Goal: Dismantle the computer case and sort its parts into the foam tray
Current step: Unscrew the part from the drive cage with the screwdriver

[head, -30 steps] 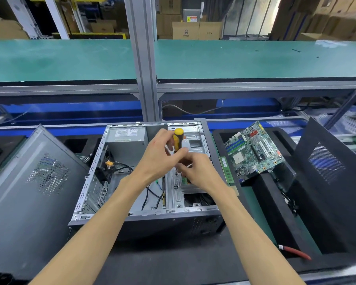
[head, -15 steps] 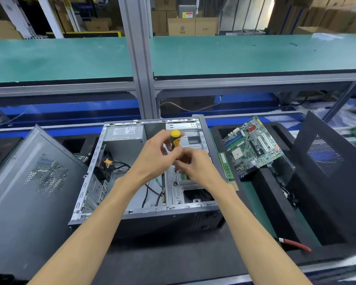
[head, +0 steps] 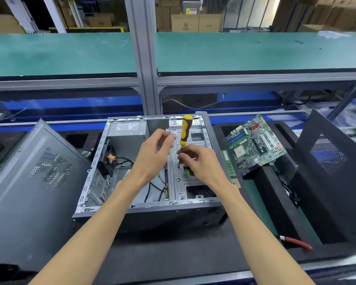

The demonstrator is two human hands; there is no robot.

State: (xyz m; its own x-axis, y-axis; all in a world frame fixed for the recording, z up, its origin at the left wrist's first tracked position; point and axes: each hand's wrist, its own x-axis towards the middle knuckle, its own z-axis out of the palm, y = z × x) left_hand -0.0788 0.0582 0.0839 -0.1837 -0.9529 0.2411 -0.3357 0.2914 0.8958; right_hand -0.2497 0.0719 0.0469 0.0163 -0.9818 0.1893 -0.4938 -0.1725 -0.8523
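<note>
Over the open computer case (head: 148, 173) on the desk, I'm working both hands inside the metal chassis. My right hand (head: 199, 165) is pinching the lower end of the yellow-and-black screwdriver (head: 185, 130), right where handle meets shaft, and keeping it upright with the tip down on the drive-bay plate (head: 180, 182). My left hand (head: 152, 157) is hovering just beside the handle with fingers loosely curled, holding nothing as far as I can tell.

The foam tray (head: 275, 198) is sitting just to the right of the case, and the motherboard (head: 255, 145) is already lying tilted in its upper slot. A RAM stick (head: 227, 163) is standing on edge along the tray's left wall. One side panel (head: 29, 182) is leaning on the left, another dark panel (head: 333, 171) is propped at the right.

My guess: I'm dealing with a screw on that plate, so the case is maybe halfway stripped. Power supply (head: 127, 132) and cables (head: 152, 188) are looking like they're still in.

Handling-wise, I'm thinking the plate is stiff, thin sheet steel with sharp stamped edges, so I'd be grabbing it by the folded rim, not the cutouts. Screws are tiny and slippery, easy to drop into the chassis. Boards are fragile, so I'm holding those by the edges only.
</note>
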